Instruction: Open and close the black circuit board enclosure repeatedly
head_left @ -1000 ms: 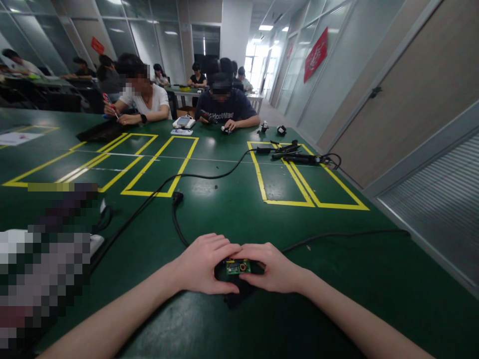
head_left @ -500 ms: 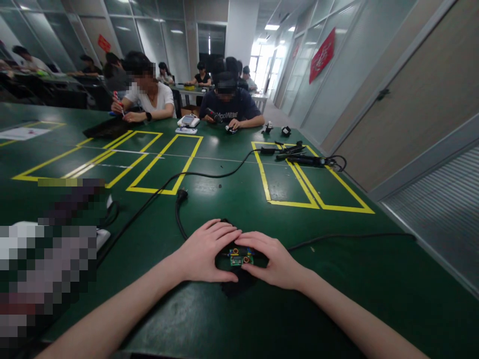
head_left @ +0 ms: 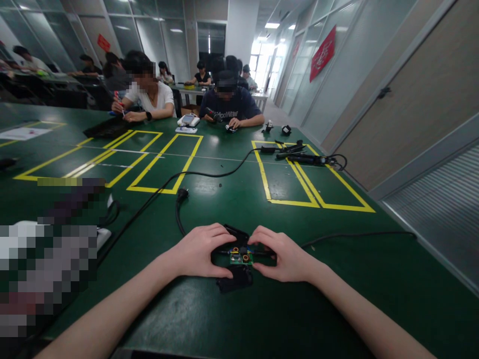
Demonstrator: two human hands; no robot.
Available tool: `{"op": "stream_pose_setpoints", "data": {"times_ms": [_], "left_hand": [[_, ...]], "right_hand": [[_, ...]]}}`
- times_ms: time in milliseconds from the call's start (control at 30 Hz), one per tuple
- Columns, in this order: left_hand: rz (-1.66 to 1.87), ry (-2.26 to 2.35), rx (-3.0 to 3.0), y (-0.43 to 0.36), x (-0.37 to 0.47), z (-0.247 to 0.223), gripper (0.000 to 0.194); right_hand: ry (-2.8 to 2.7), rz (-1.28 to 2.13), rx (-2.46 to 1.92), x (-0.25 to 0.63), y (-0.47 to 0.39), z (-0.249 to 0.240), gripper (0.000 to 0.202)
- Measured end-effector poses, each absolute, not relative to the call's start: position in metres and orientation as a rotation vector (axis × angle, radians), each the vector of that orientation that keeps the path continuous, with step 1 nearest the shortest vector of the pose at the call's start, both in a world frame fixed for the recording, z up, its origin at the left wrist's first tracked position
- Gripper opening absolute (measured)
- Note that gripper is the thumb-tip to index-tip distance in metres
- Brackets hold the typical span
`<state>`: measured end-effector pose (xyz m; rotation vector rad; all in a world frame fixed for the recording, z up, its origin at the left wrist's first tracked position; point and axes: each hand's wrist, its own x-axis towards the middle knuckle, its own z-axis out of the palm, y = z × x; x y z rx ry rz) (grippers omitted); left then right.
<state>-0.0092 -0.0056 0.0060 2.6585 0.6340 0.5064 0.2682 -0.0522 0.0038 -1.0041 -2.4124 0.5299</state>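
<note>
A small green circuit board (head_left: 236,259) with ring-shaped copper coils lies between my hands, with dark cable ends at its left and right. One black casing piece (head_left: 237,232) shows behind it and another black casing piece (head_left: 235,280) in front. My left hand (head_left: 200,251) curves around the board's left side, fingers and thumb apart. Its fingertips are near the back piece and its thumb is by the front one. With fingertips and thumb at the board's right end, my right hand (head_left: 286,255) grips it at the edges.
A power plug (head_left: 182,194) on a black cable lies beyond my left hand. Yellow tape (head_left: 294,203) marks rectangles on the green table (head_left: 359,279). Black tools and cables (head_left: 305,158) lie at the far right. Two people (head_left: 155,97) work across the table.
My right hand has shifted right and my left hand slightly left, so the gap between them is wider. More of the board and both black casing pieces now show.
</note>
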Motion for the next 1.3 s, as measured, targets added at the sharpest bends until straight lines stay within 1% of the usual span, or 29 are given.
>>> {"op": "stream_pose_setpoints", "data": {"times_ms": [100, 167, 267, 433, 633, 867, 1033, 1167, 1300], "left_hand": [[0.500, 0.612, 2.652, -0.007, -0.009, 0.005, 0.057], [0.497, 0.610, 2.645, -0.007, -0.008, 0.005, 0.055], [0.497, 0.608, 2.635, -0.007, -0.009, 0.006, 0.051], [0.523, 0.603, 2.613, -0.006, -0.009, 0.004, 0.037], [0.522, 0.615, 2.597, -0.005, -0.008, 0.002, 0.040], [0.539, 0.569, 2.640, 0.000, -0.005, -0.003, 0.056], [0.568, 0.596, 2.711, 0.003, 0.001, -0.009, 0.063], [0.597, 0.606, 2.730, 0.002, 0.004, -0.008, 0.060], [0.635, 0.634, 2.718, -0.003, 0.003, -0.006, 0.047]], "right_hand": [[-2.422, 0.560, -1.011, 0.272, -0.051, 0.005, 0.021], [-2.401, 0.567, -0.992, 0.272, -0.050, 0.003, 0.016], [-2.365, 0.543, -0.959, 0.271, -0.049, 0.000, 0.011], [-2.328, 0.517, -0.895, 0.268, -0.049, -0.005, 0.008], [-2.295, 0.538, -0.851, 0.267, -0.050, -0.004, 0.007], [-2.275, 0.551, -0.873, 0.266, -0.051, -0.001, 0.008], [-2.308, 0.482, -0.872, 0.266, -0.049, -0.006, 0.011], [-2.362, 0.454, -0.840, 0.264, -0.050, -0.007, 0.011], [-2.403, 0.373, -0.851, 0.263, -0.046, -0.011, 0.007]]}}
